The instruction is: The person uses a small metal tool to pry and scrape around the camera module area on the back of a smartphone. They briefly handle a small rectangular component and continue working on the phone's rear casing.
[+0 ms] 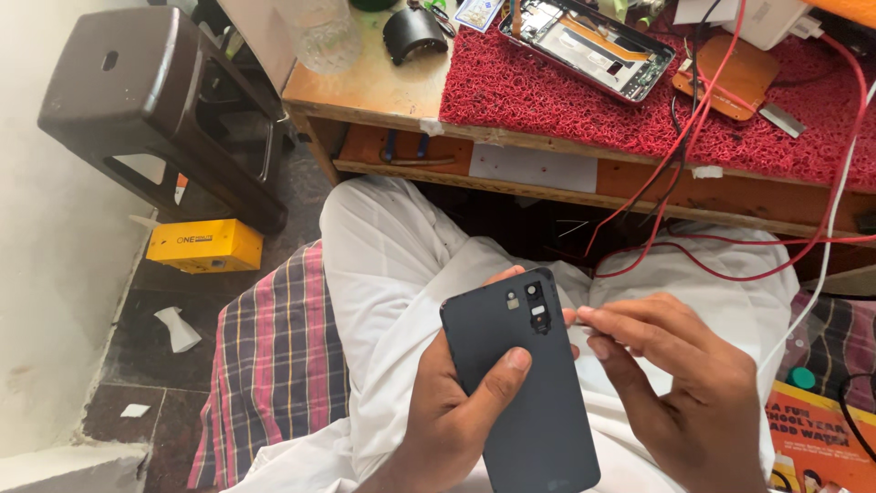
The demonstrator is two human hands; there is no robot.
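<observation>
Head view: our left hand [456, 411] grips the dark phone back cover [520, 374] over our lap, below the red mat [547, 100]; our right hand [675, 383] pinches fingertips together at the cover's right edge.

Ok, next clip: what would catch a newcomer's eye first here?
The dark grey phone back cover, held over the lap by the left hand, with the right hand pinching at its upper right edge. Behind, an opened phone lies on the red mat, with red wires trailing down.
</observation>
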